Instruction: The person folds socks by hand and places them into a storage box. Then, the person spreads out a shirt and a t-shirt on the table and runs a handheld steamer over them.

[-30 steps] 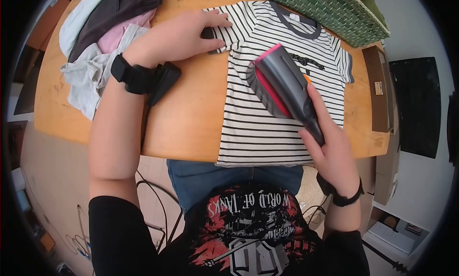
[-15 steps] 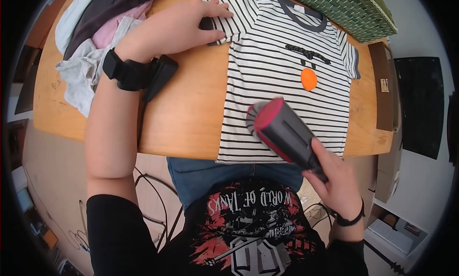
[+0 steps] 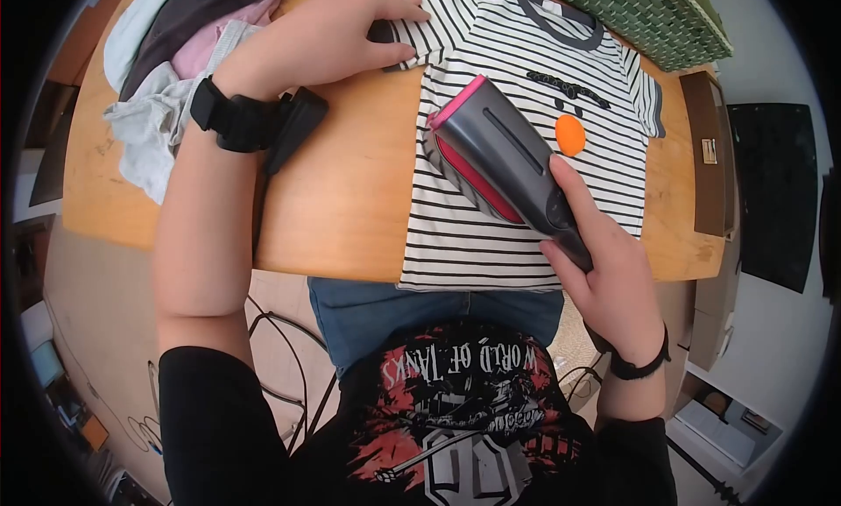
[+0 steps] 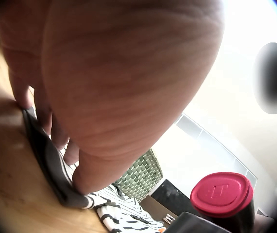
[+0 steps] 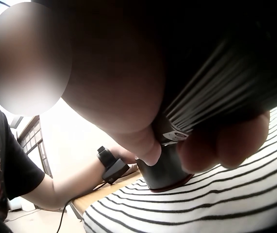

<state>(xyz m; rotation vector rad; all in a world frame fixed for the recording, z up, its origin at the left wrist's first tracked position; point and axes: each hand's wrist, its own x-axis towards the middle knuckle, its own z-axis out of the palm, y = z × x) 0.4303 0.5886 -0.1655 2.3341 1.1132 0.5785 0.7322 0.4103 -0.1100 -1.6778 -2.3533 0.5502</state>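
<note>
A white T-shirt (image 3: 442, 234) with black stripes and an orange spot lies flat on the wooden table (image 3: 337, 217). My left hand (image 3: 337, 37) rests on its left sleeve, thumb apart from the fingers. In the left wrist view, the fingertips lie along the dark sleeve cuff (image 4: 46, 160). With my right hand (image 3: 613, 283) I grip the handle of a dark grey and pink handheld garment steamer (image 3: 504, 147), held over the middle of the shirt. Its round pink end (image 4: 222, 194) faces the left wrist camera. The underside is mostly hidden in the head view.
Crumpled clothes (image 3: 162, 125) are heaped at the table's left. A green woven basket (image 3: 653, 22) stands beyond the shirt, and a brown box (image 3: 711, 169) is at the right edge. Black cables (image 3: 293, 326) hang below the table.
The steamer first came down the shirt toward me with the right hand, uncovering the orange spot, then went back up and slightly left. The left hand has stayed on the sleeve.
</note>
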